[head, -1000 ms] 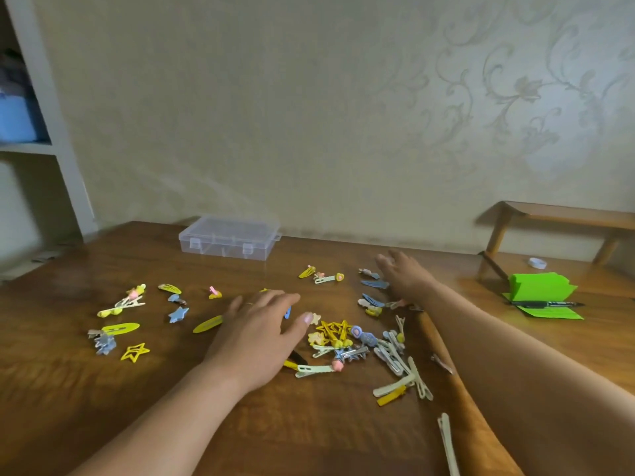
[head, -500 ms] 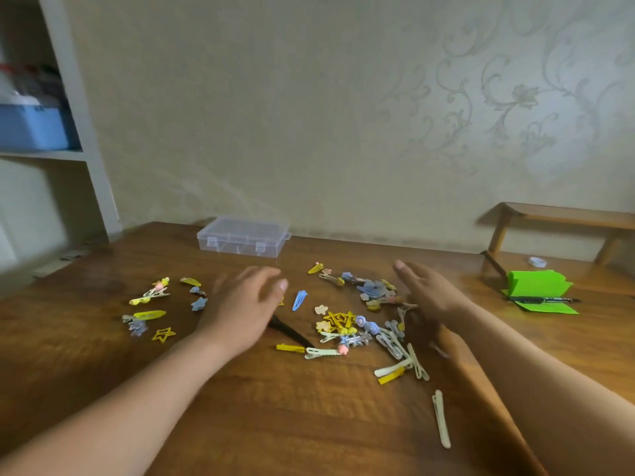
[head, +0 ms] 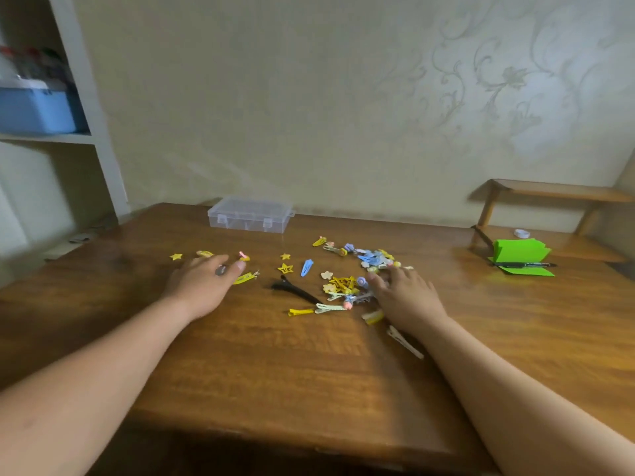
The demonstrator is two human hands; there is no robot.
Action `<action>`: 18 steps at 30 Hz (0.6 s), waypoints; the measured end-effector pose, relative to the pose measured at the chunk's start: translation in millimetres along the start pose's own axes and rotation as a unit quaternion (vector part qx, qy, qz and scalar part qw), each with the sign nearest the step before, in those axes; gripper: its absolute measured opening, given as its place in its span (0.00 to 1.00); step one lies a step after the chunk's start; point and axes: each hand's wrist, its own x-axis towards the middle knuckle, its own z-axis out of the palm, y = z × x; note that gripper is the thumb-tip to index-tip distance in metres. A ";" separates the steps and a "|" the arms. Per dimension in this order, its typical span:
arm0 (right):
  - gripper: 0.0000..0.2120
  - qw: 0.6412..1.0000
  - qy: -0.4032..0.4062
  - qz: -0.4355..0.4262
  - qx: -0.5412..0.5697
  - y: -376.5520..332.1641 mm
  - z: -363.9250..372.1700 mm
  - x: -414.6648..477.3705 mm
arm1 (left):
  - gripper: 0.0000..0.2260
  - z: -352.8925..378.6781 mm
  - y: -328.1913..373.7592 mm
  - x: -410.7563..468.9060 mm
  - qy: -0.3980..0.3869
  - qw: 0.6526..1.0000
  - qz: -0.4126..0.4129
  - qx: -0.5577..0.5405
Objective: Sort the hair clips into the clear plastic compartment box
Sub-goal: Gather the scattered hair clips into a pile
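A clear plastic compartment box [head: 251, 218] stands with its lid down at the back of the wooden table [head: 275, 372]. Many small hair clips [head: 347, 285], yellow, blue and cream, lie scattered in the middle. A black clip [head: 295, 290] and a blue clip [head: 306, 267] lie between my hands. My left hand [head: 202, 286] rests palm down over a few yellow clips on the left, fingers spread. My right hand [head: 405, 300] lies flat on the right side of the pile, covering some clips. Neither hand holds anything that I can see.
A green paper stack [head: 519, 257] with a black pen [head: 525, 265] lies at the right. Behind it stands a low wooden riser [head: 549, 194] with a small white ring [head: 521, 233] beneath. A white shelf with a blue bin [head: 34, 108] is at the far left.
Both hands have swept across the table: the left hand moved left over the scattered yellow clips, the right hand drew back toward me onto the pile. Clips have shifted closer together.
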 end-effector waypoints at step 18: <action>0.24 0.952 -0.007 -0.031 0.303 10.2 -16.5 27.7 | 0.42 95.2 174.0 -75.7 -0.073 0.927 0.350 0.112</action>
